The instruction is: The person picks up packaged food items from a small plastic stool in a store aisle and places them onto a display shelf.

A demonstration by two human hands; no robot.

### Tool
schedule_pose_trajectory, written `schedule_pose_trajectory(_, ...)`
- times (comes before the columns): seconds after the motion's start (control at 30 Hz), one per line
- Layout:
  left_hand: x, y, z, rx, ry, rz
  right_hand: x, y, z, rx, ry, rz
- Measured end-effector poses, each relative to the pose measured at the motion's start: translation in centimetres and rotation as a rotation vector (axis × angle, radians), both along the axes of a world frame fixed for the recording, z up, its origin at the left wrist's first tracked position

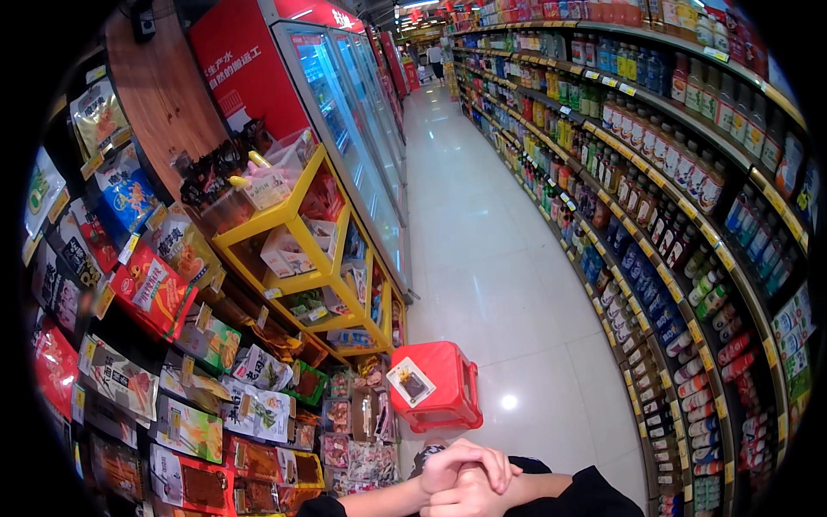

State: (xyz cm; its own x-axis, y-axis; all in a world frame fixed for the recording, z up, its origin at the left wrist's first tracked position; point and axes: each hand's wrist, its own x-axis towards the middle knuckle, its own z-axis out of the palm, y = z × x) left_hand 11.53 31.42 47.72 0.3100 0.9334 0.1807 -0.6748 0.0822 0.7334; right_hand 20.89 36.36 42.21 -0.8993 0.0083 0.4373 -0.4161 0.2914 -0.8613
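Note:
At the lower edge of the head view my hands are held together in front of me. My left hand (463, 458) lies on top, its fingers wrapped over the back of my right hand and wrist. Under it, my right hand (465, 497) is closed with its fingers curled. Its palm is hidden, so I cannot see whether anything is in it. Just beyond my hands stands a red plastic stool (444, 379) on the floor. A small card (412, 383) with a dark picture lies on the stool's left side.
Left are hanging snack packets (155, 293), a yellow tiered rack (301, 284) with boxes, and glass-door fridges (345, 112). Packaged goods (370, 461) sit low beside the stool. Bottle shelves (637, 172) line the right of the tiled aisle (482, 258). A person (435, 60) stands far off.

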Motion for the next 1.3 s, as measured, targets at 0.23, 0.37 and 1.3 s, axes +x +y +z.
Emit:
schedule_pose_trajectory(0.23,0.4,0.0,-0.3,0.057,0.112,0.029,0.7,-0.1,0.0,0.034,0.008,0.029)
schedule_pose_trajectory(0.37,1.0,-0.5,0.7,-0.001,0.161,0.086,1.2,-0.1,0.4,0.071,0.039,0.046)
schedule_pose_trajectory(1.3,2.9,2.1,-0.3,0.854,1.237,0.447,-0.9,3.7,1.9,-1.035,0.344,0.270)
